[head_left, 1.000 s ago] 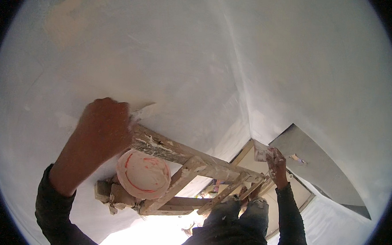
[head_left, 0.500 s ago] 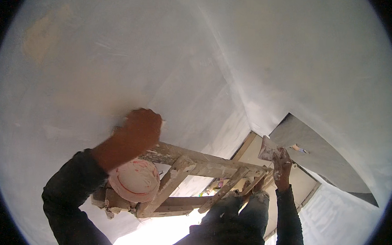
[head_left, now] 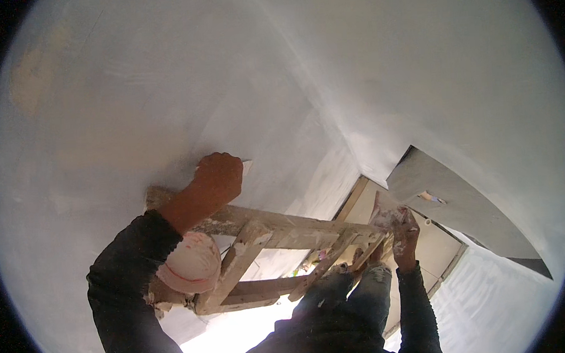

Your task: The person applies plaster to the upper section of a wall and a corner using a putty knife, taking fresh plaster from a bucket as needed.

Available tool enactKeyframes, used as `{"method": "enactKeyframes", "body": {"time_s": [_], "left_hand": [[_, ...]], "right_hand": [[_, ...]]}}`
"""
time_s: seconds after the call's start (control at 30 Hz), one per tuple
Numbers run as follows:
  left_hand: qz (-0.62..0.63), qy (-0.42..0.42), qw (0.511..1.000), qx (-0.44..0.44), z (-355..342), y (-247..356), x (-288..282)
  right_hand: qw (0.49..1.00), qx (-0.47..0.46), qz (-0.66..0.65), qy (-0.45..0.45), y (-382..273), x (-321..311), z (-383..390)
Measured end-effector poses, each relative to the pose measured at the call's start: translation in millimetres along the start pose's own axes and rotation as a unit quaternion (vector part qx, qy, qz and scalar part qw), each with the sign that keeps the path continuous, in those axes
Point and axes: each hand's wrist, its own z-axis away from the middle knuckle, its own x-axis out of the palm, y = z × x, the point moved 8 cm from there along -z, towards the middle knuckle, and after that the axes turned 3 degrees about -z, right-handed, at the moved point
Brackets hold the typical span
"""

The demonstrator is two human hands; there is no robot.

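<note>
My left hand [head_left: 217, 178] is closed around a small putty blade [head_left: 247, 166], whose pale tip presses flat against the white plastered wall [head_left: 163, 87]. My right hand [head_left: 405, 233] is lower on the right and grips a flat scraper loaded with white putty [head_left: 384, 212], held beside the top of a wooden ladder [head_left: 285, 229]. Both forearms wear dark sleeves. My jeans-clad legs [head_left: 355, 291] stand against the ladder.
A pinkish, plaster-smeared bucket [head_left: 191, 263] hangs at the ladder's left side under my left forearm. Two white walls meet in a corner [head_left: 331, 123]. A grey door leaf [head_left: 463, 212] stands open in a wooden frame at the right. Bright floor [head_left: 239, 332] shows far below.
My left hand has slid to the right along the wall with the blade. The right hand has stayed near the ladder top with its scraper.
</note>
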Motion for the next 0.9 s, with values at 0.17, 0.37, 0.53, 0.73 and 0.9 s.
{"method": "enactKeyframes", "body": {"time_s": [0.17,0.37,0.53,0.73,0.9], "left_hand": [[0.034,-0.059,0.998,-0.006,-13,-7,-23],[0.009,-0.078,0.997,-0.006,-27,-2,2],[0.003,-0.120,0.992,-0.023,-19,-2,30],[0.042,-0.088,0.995,-0.033,-31,-9,-19],[0.037,-0.085,0.995,-0.046,-23,-9,-10]], "right_hand": [[0.999,-0.035,0.007,-0.011,-5,-12,6],[1.000,-0.006,-0.010,0.001,-3,-9,5],[0.994,-0.069,0.090,-0.008,-15,-10,7],[0.994,-0.041,-0.073,0.069,-13,-19,7],[0.979,-0.090,0.180,-0.015,-5,-9,-2]]}}
